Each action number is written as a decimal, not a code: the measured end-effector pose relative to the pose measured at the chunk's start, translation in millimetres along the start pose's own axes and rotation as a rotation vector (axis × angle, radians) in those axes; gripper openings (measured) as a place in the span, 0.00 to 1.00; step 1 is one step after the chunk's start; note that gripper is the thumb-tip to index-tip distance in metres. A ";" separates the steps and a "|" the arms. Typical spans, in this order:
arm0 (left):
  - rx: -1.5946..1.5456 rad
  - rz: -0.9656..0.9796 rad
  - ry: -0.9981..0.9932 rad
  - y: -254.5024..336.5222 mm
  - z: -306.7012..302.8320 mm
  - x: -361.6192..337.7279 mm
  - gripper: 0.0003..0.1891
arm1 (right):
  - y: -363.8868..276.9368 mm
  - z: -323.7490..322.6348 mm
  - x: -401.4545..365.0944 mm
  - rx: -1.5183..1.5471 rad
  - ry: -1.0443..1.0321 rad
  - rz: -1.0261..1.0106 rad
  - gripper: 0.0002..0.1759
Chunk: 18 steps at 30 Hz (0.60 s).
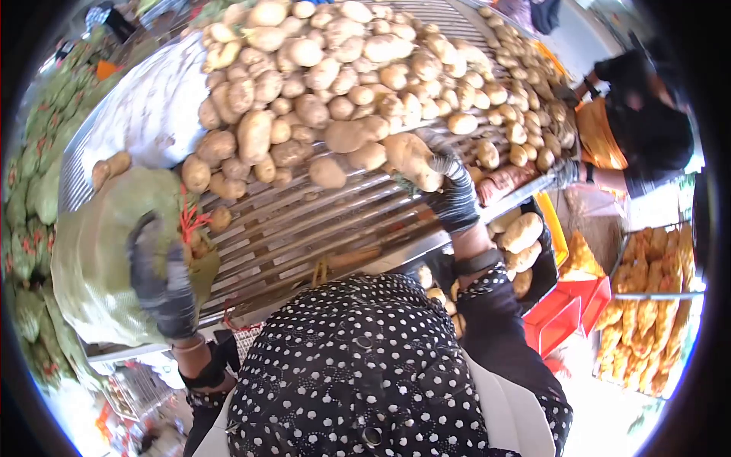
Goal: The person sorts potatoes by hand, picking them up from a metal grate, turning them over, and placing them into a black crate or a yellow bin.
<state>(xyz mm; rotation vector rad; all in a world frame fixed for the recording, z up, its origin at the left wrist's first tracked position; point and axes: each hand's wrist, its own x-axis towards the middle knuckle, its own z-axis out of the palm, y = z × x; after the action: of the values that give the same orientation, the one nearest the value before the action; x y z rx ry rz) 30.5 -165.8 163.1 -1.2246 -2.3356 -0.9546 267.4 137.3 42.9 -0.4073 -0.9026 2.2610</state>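
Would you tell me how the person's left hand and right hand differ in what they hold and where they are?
The left hand grips a green sack; the right hand holds one large potato. The left hand sits low at the near edge of the table, while the right hand reaches out over the slats to the potato pile. Both wear dark gloves.

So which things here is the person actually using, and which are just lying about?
In use: left hand gripping green mesh sack; right hand holding a large potato; potato pile; roller table.
Lying about: black crate of potatoes; orange net bags; stacked green sacks.
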 end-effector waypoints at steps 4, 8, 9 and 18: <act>-0.323 0.094 -0.284 48.6 57.5 29.0 0.11 | 11.4 13.4 -20.1 0.421 0.072 -0.012 0.34; -0.617 0.170 -0.530 70.8 110.4 34.7 0.09 | 15.2 18.4 -25.8 0.679 -0.020 0.083 0.42; -0.704 0.123 -0.644 69.7 122.4 32.5 0.10 | 16.4 15.9 -25.3 0.753 -0.140 0.097 0.44; -0.656 0.150 -0.892 88.2 157.5 39.1 0.10 | 26.1 6.2 -26.0 0.762 -0.233 0.218 0.49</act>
<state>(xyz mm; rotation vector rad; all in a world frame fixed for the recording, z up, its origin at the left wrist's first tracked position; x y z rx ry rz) 82.5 2.6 107.8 -2.4624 -2.5191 -1.3793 271.2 102.5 30.1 0.1128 -0.0468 2.6756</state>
